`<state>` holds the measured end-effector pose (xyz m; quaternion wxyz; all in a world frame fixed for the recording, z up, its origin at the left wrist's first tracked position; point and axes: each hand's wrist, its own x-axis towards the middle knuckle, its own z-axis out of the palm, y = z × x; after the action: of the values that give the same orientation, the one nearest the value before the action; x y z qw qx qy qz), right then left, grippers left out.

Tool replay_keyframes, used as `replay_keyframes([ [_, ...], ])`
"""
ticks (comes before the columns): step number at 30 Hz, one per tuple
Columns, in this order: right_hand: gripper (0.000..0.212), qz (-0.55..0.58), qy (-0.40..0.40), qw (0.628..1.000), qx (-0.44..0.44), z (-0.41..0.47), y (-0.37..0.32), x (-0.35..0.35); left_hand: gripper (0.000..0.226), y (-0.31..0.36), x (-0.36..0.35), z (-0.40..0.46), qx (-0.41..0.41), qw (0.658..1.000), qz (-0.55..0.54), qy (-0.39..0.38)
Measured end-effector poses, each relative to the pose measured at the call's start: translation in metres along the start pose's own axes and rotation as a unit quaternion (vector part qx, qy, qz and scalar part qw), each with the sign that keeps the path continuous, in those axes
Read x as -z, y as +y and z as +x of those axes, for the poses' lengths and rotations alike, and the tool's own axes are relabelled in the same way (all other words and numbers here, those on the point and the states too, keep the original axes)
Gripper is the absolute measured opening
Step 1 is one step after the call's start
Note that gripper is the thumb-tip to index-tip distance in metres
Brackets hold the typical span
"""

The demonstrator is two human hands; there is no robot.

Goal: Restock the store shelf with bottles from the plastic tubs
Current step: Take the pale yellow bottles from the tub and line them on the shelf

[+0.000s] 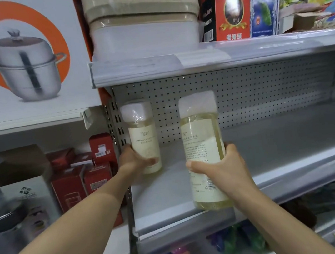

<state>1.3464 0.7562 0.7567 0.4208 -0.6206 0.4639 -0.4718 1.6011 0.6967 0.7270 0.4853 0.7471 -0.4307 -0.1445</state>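
Two pale yellow bottles with white caps and cream labels are in view. My left hand (134, 161) grips the lower part of the left bottle (142, 134), which stands upright at the far left of the grey shelf (264, 149), close to the pegboard back. My right hand (223, 165) grips the right bottle (202, 144) around its middle and holds it above the shelf's front edge, its back label facing me and its top tilted slightly left. The plastic tubs are out of view.
The shelf stretches bare to the right of the bottles. A shelf above (197, 62) carries white bins and red and blue boxes. To the left stand a pot box (23, 58) and red cartons (98, 172). Coloured goods (231, 242) lie on the shelf below.
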Motion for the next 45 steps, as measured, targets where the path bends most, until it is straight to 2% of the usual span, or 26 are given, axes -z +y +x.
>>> replay_keyframes([
  [8, 0.069, -0.003, 0.009, 1.000, 0.001, 0.002, 0.003, 0.000, 0.081, 0.000, -0.001, 0.012, -0.001, 0.999, 0.033, 0.010],
  [15, 0.071, -0.005, 0.017, 0.999, 0.031, 0.000, 0.000, -0.001, 0.084, 0.004, -0.002, 0.016, -0.002, 0.998, 0.067, -0.013],
  [18, 0.078, -0.051, 0.051, 0.996, 0.056, 0.005, -0.001, -0.007, 0.088, 0.008, 0.003, 0.009, 0.018, 0.999, 0.029, -0.001],
  [21, 0.083, -0.087, 0.093, 0.989, 0.077, 0.014, -0.001, -0.015, 0.073, 0.017, 0.015, -0.011, 0.013, 0.999, -0.029, 0.021],
  [26, 0.091, -0.079, 0.136, 0.982, 0.107, 0.030, 0.015, -0.042, 0.040, 0.049, 0.032, -0.062, -0.060, 0.992, -0.083, -0.072],
  [32, 0.097, -0.058, 0.156, 0.979, 0.115, 0.031, 0.037, -0.078, 0.024, 0.064, 0.043, -0.082, -0.104, 0.985, -0.060, -0.120],
  [35, 0.099, -0.056, 0.112, 0.984, 0.124, 0.025, 0.036, -0.086, 0.029, 0.065, 0.041, -0.087, -0.118, 0.980, -0.048, -0.150],
  [37, 0.096, -0.077, 0.058, 0.987, 0.126, 0.022, 0.034, -0.081, 0.041, 0.066, 0.038, -0.091, -0.108, 0.979, -0.058, -0.160],
  [39, 0.086, -0.079, -0.028, 0.990, 0.110, 0.024, 0.033, -0.063, 0.065, 0.065, 0.035, -0.092, -0.095, 0.982, -0.058, -0.153],
  [41, 0.065, -0.034, -0.114, 0.991, 0.062, 0.030, 0.032, -0.039, 0.082, 0.065, 0.030, -0.093, -0.088, 0.984, -0.028, -0.152],
  [43, 0.049, -0.001, -0.173, 0.985, 0.018, 0.039, 0.034, -0.020, 0.081, 0.067, 0.025, -0.093, -0.082, 0.986, -0.013, -0.143],
  [45, 0.048, 0.011, -0.214, 0.977, -0.008, 0.045, 0.036, -0.013, 0.071, 0.067, 0.024, -0.090, -0.067, 0.987, -0.029, -0.145],
])
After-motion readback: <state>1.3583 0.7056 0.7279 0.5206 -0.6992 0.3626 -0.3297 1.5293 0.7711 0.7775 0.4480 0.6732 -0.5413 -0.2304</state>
